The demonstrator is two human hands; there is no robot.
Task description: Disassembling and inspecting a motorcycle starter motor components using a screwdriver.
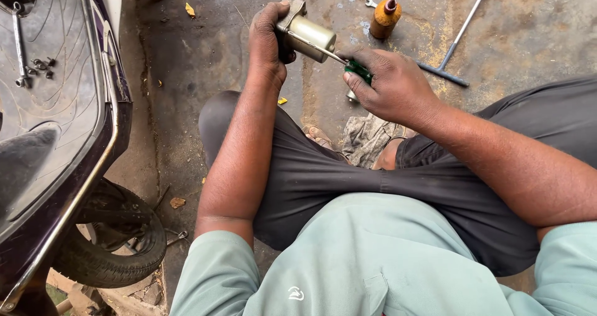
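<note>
At far left we see one scooter footboard (pixel 56 92) with one tyre (pixel 118 247) below. Our left hand (pixel 267 39) is wrapped tight around one cylindrical motor (pixel 308 36). Our right hand (pixel 388 86) is closed on one green-handled screwdriver (pixel 359 71), its shaft touching the motor. One orange bottle (pixel 385 17) and one T-handled wrench (pixel 457 42) lie beyond on open concrete floor (pixel 528 36).

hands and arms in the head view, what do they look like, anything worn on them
Both hands, left hand and right hand, are bare: no gloves, rings or watch show. The forearms are bare too. Short pale green sleeves end at about the elbows, part of a pale green shirt with a small white emblem on its front.
</note>
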